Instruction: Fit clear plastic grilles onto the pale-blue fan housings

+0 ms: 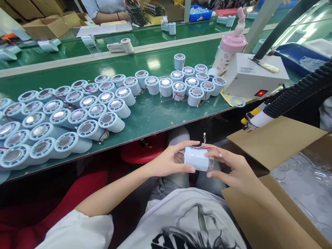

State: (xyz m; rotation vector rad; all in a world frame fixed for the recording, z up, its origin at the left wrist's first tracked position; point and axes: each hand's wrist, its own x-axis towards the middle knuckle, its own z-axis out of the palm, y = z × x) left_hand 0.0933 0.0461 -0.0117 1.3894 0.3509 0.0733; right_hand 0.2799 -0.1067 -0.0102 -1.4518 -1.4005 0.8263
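Over my lap, my left hand (pixel 169 159) and my right hand (pixel 232 167) both grip a small white cylinder part (pixel 197 158) with a clear end cap and a thin red wire ending in a white plug. The part lies sideways between my fingers. On the green workbench (pixel 147 114) lie several like white cylinders (pixel 77 114) in rows at the left, and a standing group (pixel 190 84) at the middle.
A white box with a red lit switch (pixel 255 77) stands on the bench at the right, a pink bottle (pixel 232 46) behind it. An open cardboard box (pixel 285 180) with clear bags is at my right. Another person (pixel 109 10) sits across the bench.
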